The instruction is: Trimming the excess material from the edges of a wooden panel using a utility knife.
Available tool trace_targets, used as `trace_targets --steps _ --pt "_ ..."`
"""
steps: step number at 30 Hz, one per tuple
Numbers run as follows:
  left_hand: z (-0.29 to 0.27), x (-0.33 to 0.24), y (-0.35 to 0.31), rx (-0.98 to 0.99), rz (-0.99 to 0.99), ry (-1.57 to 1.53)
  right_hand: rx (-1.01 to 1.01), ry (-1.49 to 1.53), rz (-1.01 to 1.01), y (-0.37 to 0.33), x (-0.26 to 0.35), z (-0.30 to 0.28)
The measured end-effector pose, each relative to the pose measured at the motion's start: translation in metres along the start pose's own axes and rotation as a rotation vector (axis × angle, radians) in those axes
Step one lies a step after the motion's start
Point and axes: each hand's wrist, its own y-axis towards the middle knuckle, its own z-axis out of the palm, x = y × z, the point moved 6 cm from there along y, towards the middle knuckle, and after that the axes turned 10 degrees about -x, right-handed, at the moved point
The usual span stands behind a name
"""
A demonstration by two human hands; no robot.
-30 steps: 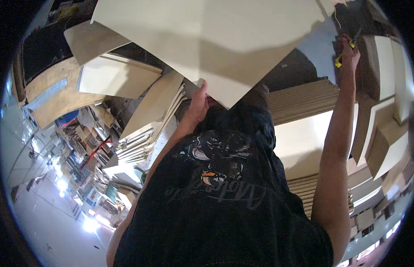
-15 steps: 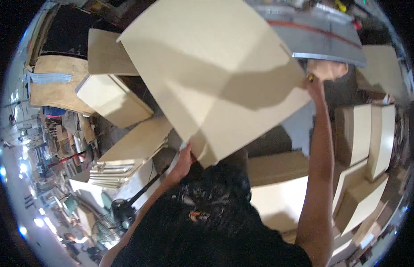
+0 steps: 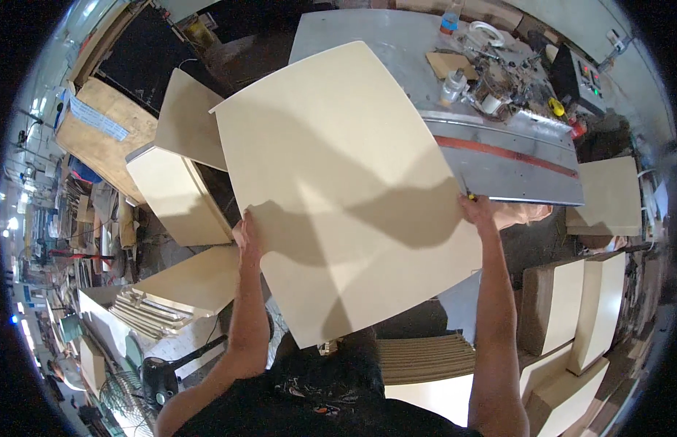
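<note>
A large, pale cream board [image 3: 338, 167] is held up in front of me, slightly tilted, with shadows across its face. My left hand [image 3: 247, 234] grips its left edge, the fingers partly hidden by the board. On the opposite edge my right hand [image 3: 478, 210] is closed around the board. A small yellow and dark thing shows at the right fingertips, too small to name. Past the board lies a grey metal machine table [image 3: 513, 178] with an orange-red strip, its near edge close to my right hand.
Clutter with a white bottle [image 3: 453, 87] covers the table's far right, near a black control box [image 3: 577, 80]. Stacked boards [image 3: 557, 306] stand at the right, and more panels [image 3: 180, 197] lean at the left. A black fan [image 3: 160, 379] stands at the lower left.
My left hand has moved from the board's near corner up along its left edge. The board has turned and sits lower in view, and more of the machine table shows.
</note>
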Motion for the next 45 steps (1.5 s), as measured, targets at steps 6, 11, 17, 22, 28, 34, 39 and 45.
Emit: trace_targets --steps 6,11,17,22,28,34,39,45 --pt "-0.024 -0.012 -0.021 -0.325 -0.021 -0.046 -0.149 -0.032 0.109 -0.074 0.024 -0.037" --pt "-0.003 -0.097 -0.048 -0.325 -0.094 0.016 -0.215 0.044 0.167 -0.152 0.058 -0.083" --pt "0.065 -0.205 -0.038 0.016 0.324 0.116 -0.521 0.421 0.488 -0.279 0.011 -0.093" --pt "0.203 -0.276 -0.078 0.294 0.490 0.217 -0.965 0.725 0.620 -0.406 0.004 -0.084" --pt "0.398 -0.226 -0.131 0.841 0.595 0.326 -1.302 0.827 0.758 -0.496 -0.002 -0.043" --pt "0.549 -0.130 -0.153 1.113 0.676 0.439 -1.563 0.805 0.915 -0.501 0.007 0.023" --pt "0.631 -0.088 -0.182 1.256 0.746 0.654 -1.683 0.991 0.954 -0.456 0.025 0.056" --pt "0.709 -0.052 -0.180 1.261 0.715 0.689 -1.765 0.942 1.067 -0.411 -0.003 0.049"
